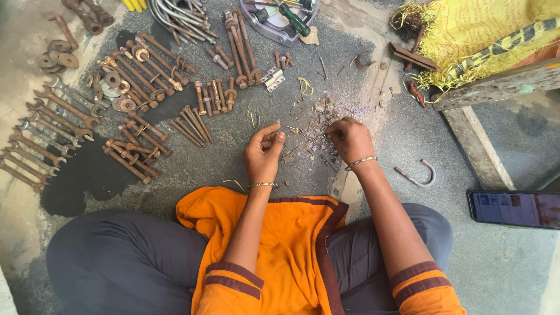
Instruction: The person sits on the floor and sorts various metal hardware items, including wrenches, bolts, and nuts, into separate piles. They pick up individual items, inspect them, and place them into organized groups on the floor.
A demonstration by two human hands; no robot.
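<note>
The head view showed the left hand (263,154) pinching something too small to identify, while the right hand (350,140) curled shut over the mid-frame debris pile (312,125), contents hidden.

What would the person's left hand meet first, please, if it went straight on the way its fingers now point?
Probably the small row of rusty bolts lying on the floor ahead. The left hand points up the picture, slightly leftward; only a few thin bits of wire lie between. Height above the floor is unclear.

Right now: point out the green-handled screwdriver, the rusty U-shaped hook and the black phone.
green-handled screwdriver (294,21): head view, middle of handle.
rusty U-shaped hook (430,172): head view, on the bend.
black phone (513,209): head view, screen centre.
</note>
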